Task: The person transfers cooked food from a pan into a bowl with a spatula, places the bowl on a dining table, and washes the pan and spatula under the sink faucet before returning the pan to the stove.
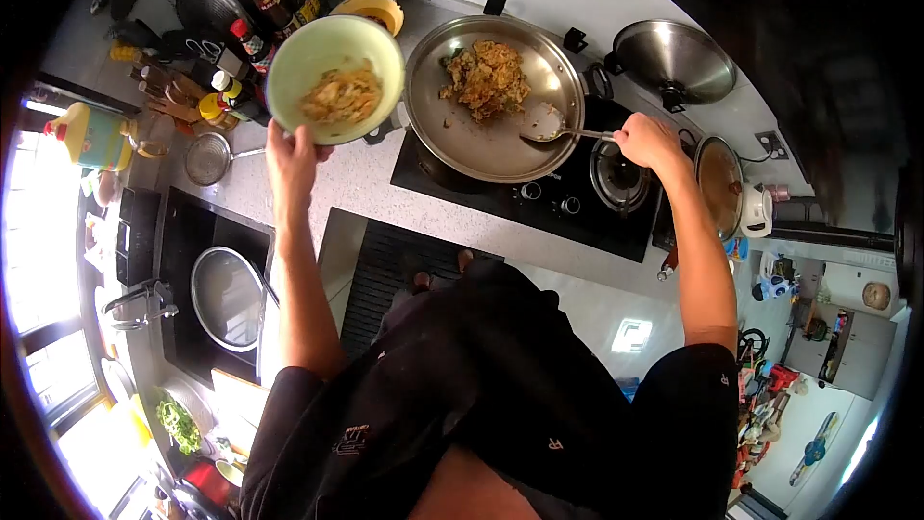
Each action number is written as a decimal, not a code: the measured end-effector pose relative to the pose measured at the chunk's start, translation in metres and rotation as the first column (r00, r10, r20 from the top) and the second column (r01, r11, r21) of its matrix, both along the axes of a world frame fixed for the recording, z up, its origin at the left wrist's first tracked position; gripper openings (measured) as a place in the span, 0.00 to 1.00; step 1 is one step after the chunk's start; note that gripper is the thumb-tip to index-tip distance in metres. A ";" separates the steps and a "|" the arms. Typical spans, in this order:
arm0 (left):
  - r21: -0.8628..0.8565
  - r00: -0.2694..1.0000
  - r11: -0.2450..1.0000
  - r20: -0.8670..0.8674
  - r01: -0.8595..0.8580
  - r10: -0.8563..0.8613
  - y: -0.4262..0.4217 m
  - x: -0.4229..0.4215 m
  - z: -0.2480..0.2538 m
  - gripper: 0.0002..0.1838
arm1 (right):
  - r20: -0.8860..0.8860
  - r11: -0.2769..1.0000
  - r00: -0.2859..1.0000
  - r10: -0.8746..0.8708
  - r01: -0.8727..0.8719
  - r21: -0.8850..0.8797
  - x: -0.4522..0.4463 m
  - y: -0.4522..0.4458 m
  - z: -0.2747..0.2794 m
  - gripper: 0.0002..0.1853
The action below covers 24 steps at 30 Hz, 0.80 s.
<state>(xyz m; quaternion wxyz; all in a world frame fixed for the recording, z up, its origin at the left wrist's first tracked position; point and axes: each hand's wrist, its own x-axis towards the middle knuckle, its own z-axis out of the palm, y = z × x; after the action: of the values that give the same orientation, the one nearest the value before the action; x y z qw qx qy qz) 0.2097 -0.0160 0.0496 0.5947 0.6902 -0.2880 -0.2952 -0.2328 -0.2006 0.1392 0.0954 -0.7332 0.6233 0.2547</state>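
My left hand (296, 156) grips the near rim of a pale green bowl (383, 58), held up to the left of the pan and tilted, with some cooked food (343, 94) inside. A wide steel pan (433, 130) stands on the black stove, a mound of brown-orange food (488, 79) towards its back. In my right hand (647, 142) is the handle of a metal ladle (547, 125), whose head rests in the pan to the right of the food.
Sauce bottles (252, 43) and a yellow bowl (371, 10) stand behind the green bowl. A strainer (208, 159) lies on the left counter, above the sink (183, 250). A domed lid (679, 60) hangs on the wall; another lidded pot (717, 183) is at the right.
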 end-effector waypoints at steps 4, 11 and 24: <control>0.040 1.000 0.999 0.023 -0.009 0.008 0.028 0.015 -0.007 0.13 | 0.258 0.987 0.963 -0.070 0.029 0.158 0.000 -0.029 -0.098 0.18; 0.113 1.000 0.994 0.012 -0.007 0.005 0.033 0.010 -0.002 0.12 | 0.749 0.992 0.651 -0.124 0.067 0.106 0.049 -0.009 -0.158 0.18; 0.101 0.987 0.993 0.142 0.061 -0.075 -0.020 0.004 -0.025 0.22 | 0.866 0.976 0.453 -0.214 0.136 0.170 0.003 0.033 -0.110 0.15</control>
<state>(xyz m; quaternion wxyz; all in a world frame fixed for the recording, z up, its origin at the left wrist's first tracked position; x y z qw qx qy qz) 0.2139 -0.0363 0.0248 0.5275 0.7275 -0.3395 -0.2778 -0.2303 -0.1673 0.0292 0.4552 -0.6872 0.5472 -0.1453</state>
